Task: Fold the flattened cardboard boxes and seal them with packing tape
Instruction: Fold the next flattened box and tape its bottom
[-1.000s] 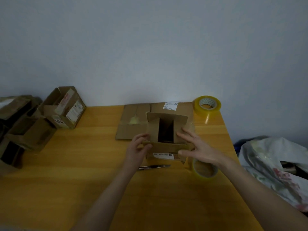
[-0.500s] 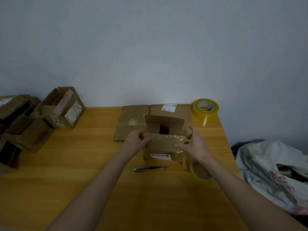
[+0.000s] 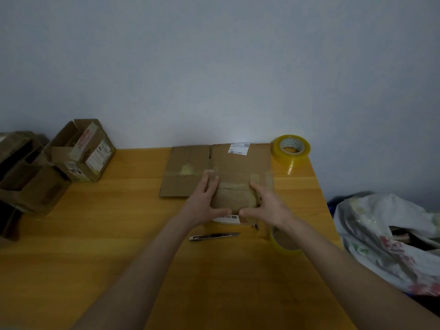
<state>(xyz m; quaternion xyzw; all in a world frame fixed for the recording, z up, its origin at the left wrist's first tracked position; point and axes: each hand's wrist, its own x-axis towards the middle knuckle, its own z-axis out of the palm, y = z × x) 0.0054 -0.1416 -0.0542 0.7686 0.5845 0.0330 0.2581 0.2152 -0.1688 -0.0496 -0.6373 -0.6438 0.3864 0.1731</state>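
A small brown cardboard box [image 3: 234, 197] stands at the middle of the wooden table [image 3: 119, 246] with its top flaps folded down. My left hand [image 3: 204, 202] lies flat on the box's left side, its fingers straight over the top and its thumb at the front face. My right hand [image 3: 266, 207] presses the right side the same way. Behind the box a flattened cardboard box [image 3: 190, 173] with a white label lies on the table. One yellowish packing tape roll [image 3: 291, 148] sits at the back right corner. A second tape roll [image 3: 283, 242] lies under my right forearm.
A utility knife [image 3: 214, 236] lies just in front of the box. Several folded boxes [image 3: 81, 151] are stacked at the table's left edge. A crumpled plastic bag [image 3: 390, 234] lies beyond the right edge. A wall rises close behind the table.
The box's flaps stood open a second ago. Both hands have folded them down and now press them flat on top.
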